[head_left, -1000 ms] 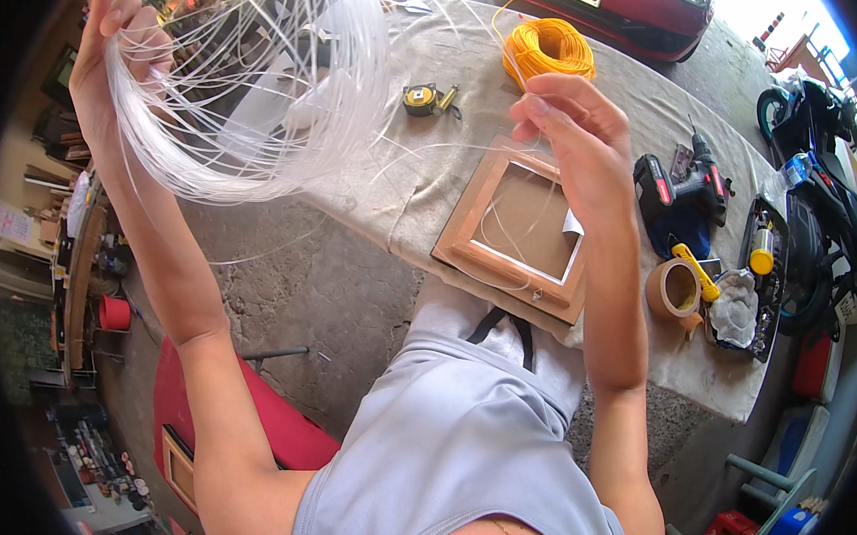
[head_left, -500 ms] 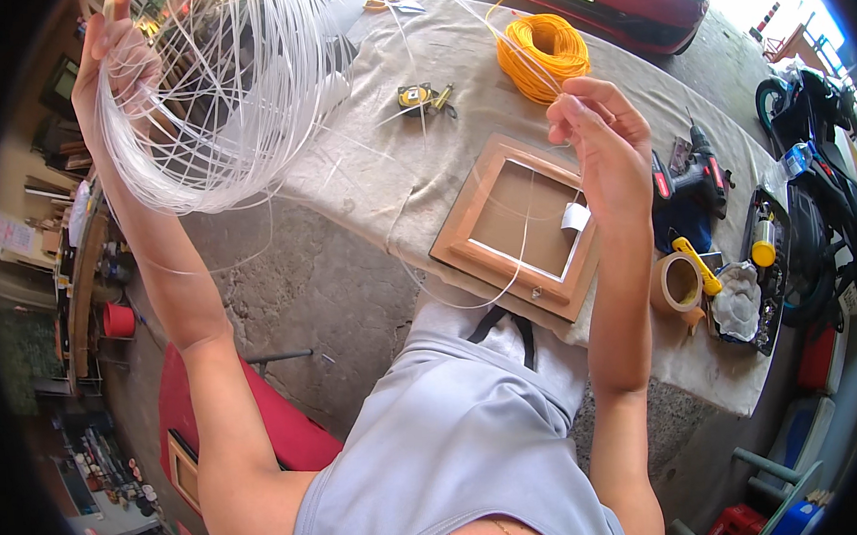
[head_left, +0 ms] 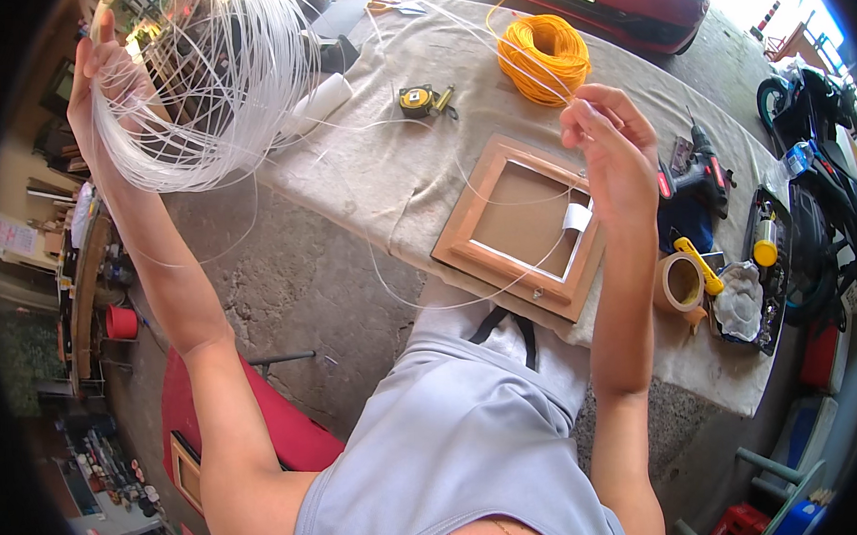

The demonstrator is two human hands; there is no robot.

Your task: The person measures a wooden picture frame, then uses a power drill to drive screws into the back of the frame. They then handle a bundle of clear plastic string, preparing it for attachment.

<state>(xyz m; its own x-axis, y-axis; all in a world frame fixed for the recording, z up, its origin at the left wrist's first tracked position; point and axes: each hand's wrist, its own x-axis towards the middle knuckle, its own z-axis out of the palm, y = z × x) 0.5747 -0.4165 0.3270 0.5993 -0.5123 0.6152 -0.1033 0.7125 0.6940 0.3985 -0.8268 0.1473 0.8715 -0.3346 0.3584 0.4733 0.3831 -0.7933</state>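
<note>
My left hand (head_left: pixel 117 85), raised at the upper left, holds up a large loose coil of clear plastic line (head_left: pixel 212 104). Over the table, the fingers of my right hand (head_left: pixel 610 127) are pinched on strands of the same line. One strand sags between the two hands and loops down across a wooden picture frame (head_left: pixel 485 235). The frame lies on the cloth in front of me, with a small white tag over its right inner edge. Just beyond my right hand sits a coil of orange cord (head_left: pixel 544 60).
The cloth-covered table (head_left: pixel 386 192) also holds a tape measure (head_left: pixel 418 100), scissors (head_left: pixel 395 5), a cordless drill (head_left: pixel 706 171), a tape roll (head_left: pixel 679 283) and a black tool tray (head_left: pixel 766 269). A red car (head_left: pixel 618 6) stands behind it, a motorcycle (head_left: pixel 812 180) at right, a red-covered surface (head_left: pixel 281 420) at left.
My left hand and the coil have moved slightly up and left. My right hand has shifted a little right. The hanging strand now lies differently over the picture frame.
</note>
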